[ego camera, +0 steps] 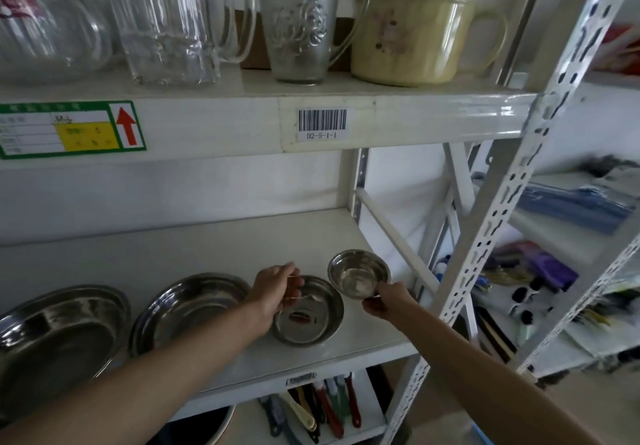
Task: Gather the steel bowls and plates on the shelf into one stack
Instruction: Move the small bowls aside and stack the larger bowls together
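The white painted shelf board (207, 237) carries four steel items in a row near its front edge. From the left end: a large round steel plate (52, 337), cut off by the frame edge; a wide shallow steel bowl (183, 306) just beside it; a medium shallow steel bowl (311, 316) near the front edge; and a small deep steel bowl (358, 273) toward the right end.

Open room: the rear half of the shelf board, up to the white back panel, is bare. Overhead clearance is limited by the upper shelf beam (242, 122), which bears a barcode label (322, 123) and a green-bordered label with a red arrow (71, 129). The right end is bounded by a perforated white steel upright (512, 202) and a diagonal brace (394, 240).

Right hand (386, 301): the grip is closed on the near rim of the small deep steel bowl, which is tilted with its opening toward the camera; whether it is clear of the shelf board cannot be told. The bowl extends up and away from the grip.

Left hand (273, 289): fingers curled at the far left rim of the medium shallow steel bowl, apparently grasping it; the bowl lies right of and below the hand, flat on the shelf board.
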A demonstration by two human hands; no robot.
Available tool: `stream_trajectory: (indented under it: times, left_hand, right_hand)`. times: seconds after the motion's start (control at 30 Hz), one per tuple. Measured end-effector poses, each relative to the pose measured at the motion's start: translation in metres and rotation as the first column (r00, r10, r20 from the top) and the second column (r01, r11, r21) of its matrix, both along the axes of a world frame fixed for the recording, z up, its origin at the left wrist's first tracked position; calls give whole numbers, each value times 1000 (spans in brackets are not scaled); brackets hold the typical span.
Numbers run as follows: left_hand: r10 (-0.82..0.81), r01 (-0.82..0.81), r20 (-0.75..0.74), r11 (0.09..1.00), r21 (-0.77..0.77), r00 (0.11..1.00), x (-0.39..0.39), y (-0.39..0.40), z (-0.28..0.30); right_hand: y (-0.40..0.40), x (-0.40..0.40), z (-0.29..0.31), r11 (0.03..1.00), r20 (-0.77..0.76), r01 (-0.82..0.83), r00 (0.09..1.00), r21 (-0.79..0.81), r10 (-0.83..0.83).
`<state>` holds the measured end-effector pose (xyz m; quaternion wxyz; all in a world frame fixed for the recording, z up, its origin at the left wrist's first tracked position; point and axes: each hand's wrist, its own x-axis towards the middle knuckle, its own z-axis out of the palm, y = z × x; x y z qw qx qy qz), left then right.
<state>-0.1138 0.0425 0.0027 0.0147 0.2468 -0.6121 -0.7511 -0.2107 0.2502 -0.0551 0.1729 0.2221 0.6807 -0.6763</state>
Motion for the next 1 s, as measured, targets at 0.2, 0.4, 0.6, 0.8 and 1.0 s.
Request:
stream_trajectory:
  times: [0.2, 0.4, 0.6, 0.8, 1.0]
  left_hand:
    - [-24, 24, -6, 1000, -5, 1000, 3, 11, 0]
    - [-24, 24, -2, 999, -24, 1000, 4, 11, -4]
    - [-23, 23, -3, 999, -35, 1000, 4, 13, -7]
    - [-39, 39, -7, 999, -27, 999, -2, 19, -8]
    - [-44, 44, -16, 999, -5, 999, -7, 28, -5]
  right_hand:
    - [19, 14, -17, 1000, 51, 19, 998, 22, -21]
    - [25, 19, -27, 999, 88, 36, 996, -9, -35]
    - [28, 20, -32, 999, 101, 33, 994, 17, -35]
    - [43, 25, -29, 989, 130, -59, 991, 133, 42]
    - [54, 34, -14, 939, 164, -224, 969, 262, 186]
